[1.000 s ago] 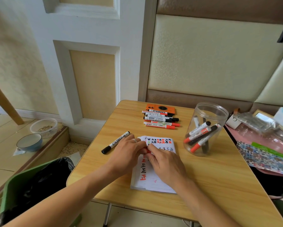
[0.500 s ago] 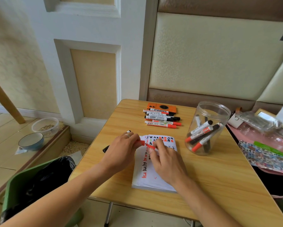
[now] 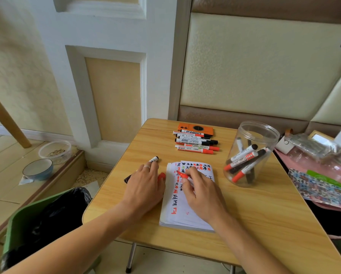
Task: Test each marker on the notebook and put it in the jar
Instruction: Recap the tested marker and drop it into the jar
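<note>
Both hands are down on the table (image 3: 264, 224) right now: my right hand (image 3: 202, 191) pinches an uncapped red marker (image 3: 183, 176) with its tip touching the upper left part of the notebook (image 3: 182, 216) page, and my left hand (image 3: 144, 186) rests just left of the notebook, fingers loosely curled, with the red cap (image 3: 161, 176) peeking out at the fingertips, so it looks like it's gripping that cap, though I can't see the hold fully. From big to small, the wooden table takes up most of the view, with a green bin (image 3: 37, 224) lined with a black bag beside its left edge. My notebook lies flat near the front middle, covered in red and black test scribbles. Off to the right stands the clear plastic jar (image 3: 251, 155), upright and open, with several red and black markers leaning inside it. Near the far edge sits a row of markers (image 3: 195, 142) lying side by side, touching an orange phone (image 3: 195, 128) just behind them. One black marker (image 3: 153, 159) lies partly under my left hand, both its ends poking out. On the floor to the left sit a blue bowl (image 3: 38, 169) and a clear container (image 3: 55, 152).
</note>
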### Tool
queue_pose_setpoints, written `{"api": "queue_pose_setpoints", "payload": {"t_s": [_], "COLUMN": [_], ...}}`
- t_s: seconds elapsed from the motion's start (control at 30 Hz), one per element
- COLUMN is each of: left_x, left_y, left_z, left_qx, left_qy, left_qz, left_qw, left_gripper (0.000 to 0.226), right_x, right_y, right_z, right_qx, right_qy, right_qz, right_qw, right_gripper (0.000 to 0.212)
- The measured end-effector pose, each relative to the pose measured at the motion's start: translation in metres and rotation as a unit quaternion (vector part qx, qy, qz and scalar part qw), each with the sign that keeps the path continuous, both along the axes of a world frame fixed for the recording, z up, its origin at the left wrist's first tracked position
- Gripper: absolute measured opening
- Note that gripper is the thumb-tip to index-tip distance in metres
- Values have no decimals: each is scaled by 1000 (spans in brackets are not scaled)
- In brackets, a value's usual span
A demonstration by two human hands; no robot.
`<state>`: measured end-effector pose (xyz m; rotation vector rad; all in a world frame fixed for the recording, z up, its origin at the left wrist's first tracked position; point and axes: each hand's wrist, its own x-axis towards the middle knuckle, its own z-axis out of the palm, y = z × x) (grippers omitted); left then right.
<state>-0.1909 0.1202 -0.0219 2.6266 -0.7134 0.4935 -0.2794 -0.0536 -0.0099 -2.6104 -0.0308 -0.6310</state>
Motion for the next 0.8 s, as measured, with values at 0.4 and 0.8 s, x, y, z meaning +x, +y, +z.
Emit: {"api": "queue_pose_setpoints", "payload": {"t_s": [0.4, 0.8], "left_x": [-7, -5], "left_y": [-1, -1], "left_z": [-6, -4], "left_qx": [53, 105], "left_qy": [14, 77], "left_qz": [-260, -298], "left_qw": [964, 946], "left_gripper": [66, 76], "right_x": [-2, -16], "right_y": [-28, -59], "right_z": [16, 25], "right_qx": [329, 642], "right_qy": [10, 26], "right_qz": [-49, 49], "right_qw": [943, 764], "right_gripper": [12, 46]}}
